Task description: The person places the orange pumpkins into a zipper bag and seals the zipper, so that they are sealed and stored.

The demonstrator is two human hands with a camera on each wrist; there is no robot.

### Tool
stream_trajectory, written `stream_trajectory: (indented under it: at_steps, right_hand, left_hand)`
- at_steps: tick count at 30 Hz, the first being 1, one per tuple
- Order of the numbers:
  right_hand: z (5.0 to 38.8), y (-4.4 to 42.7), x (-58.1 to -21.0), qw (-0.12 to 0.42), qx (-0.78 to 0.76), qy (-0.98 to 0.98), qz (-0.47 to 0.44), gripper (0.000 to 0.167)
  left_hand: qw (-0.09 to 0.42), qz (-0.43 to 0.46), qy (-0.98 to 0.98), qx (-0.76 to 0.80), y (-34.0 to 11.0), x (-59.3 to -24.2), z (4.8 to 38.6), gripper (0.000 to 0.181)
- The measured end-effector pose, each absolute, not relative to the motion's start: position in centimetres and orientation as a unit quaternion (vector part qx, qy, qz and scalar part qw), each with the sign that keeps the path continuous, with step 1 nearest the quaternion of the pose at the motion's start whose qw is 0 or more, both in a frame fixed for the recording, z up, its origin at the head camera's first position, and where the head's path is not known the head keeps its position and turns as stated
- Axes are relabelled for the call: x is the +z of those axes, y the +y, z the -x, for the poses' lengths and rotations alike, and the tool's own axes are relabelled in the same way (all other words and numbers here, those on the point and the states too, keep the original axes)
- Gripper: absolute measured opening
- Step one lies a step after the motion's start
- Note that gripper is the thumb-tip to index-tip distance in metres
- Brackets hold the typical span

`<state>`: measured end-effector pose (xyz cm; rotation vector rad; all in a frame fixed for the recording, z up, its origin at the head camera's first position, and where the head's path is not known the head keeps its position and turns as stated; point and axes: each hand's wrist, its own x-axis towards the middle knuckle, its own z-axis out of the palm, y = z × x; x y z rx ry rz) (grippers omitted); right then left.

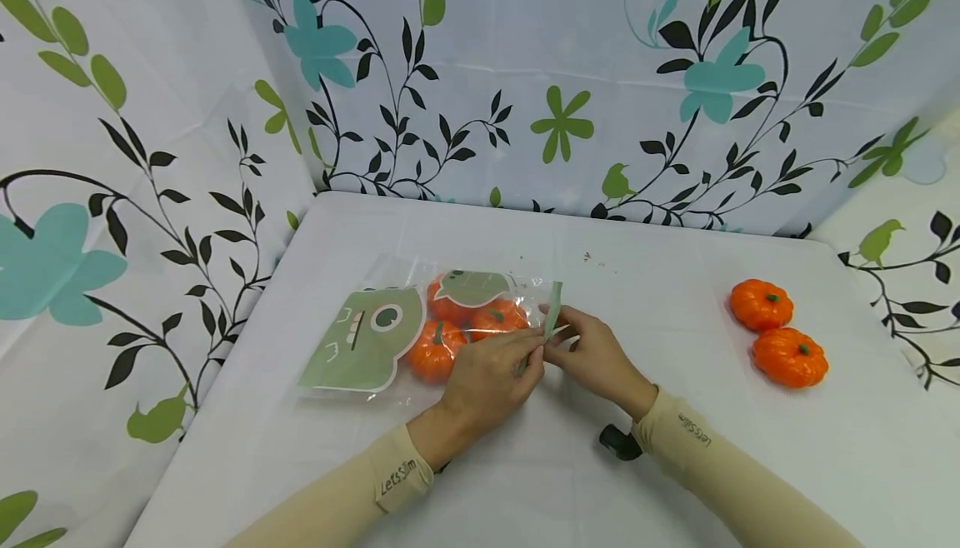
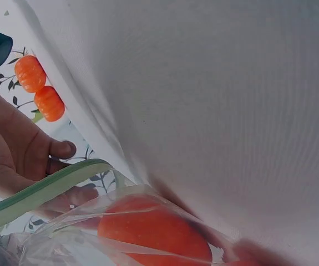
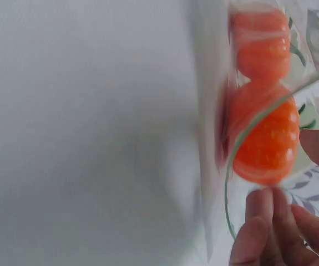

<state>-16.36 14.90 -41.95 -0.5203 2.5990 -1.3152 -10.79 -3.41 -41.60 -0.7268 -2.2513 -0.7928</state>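
Sleeves [image 1: 720,460] foremost; left hand [image 1: 487,381] pinches green edge [image 1: 553,306] of bag [image 1: 360,348], right hand [image 1: 596,356] loosely spread beside it. Three pumpkins [image 1: 435,352] bagged, two loose pumpkins [image 1: 761,305] outside; sealing apparently pending.

The head view is bright, evenly lit and fairly crisp. White glints streak the clear bag [image 1: 405,327] beside the left grip [image 1: 487,377]; a soft shadow lies on the worktop [image 1: 525,490] beneath the right grip [image 1: 596,361]. Both wrist views look duller and hazier, with the worktop beside the right grip blurred.
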Motion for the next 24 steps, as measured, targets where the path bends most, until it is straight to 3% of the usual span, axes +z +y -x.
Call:
stream_trajectory:
  at_steps: [5,12,24]
  right_hand:
    - [16.7,15.1,-41.6,0.12,-0.423,0.879,0.184,0.032]
    - [16.9,14.6,-41.7,0.149,-0.449,0.858,0.2,0.043]
    - [17.3,13.6,-42.0,0.193,-0.527,0.806,0.19,0.043]
  left_hand:
    - [0.317,0.278,-0.855,-0.303,-3.4,-41.5,10.9,0.02]
    - [0.312,0.283,-0.851,-0.314,-3.3,-41.3,10.9,0.022]
    - [0.305,0.28,-0.858,-0.305,-3.3,-41.1,10.9,0.021]
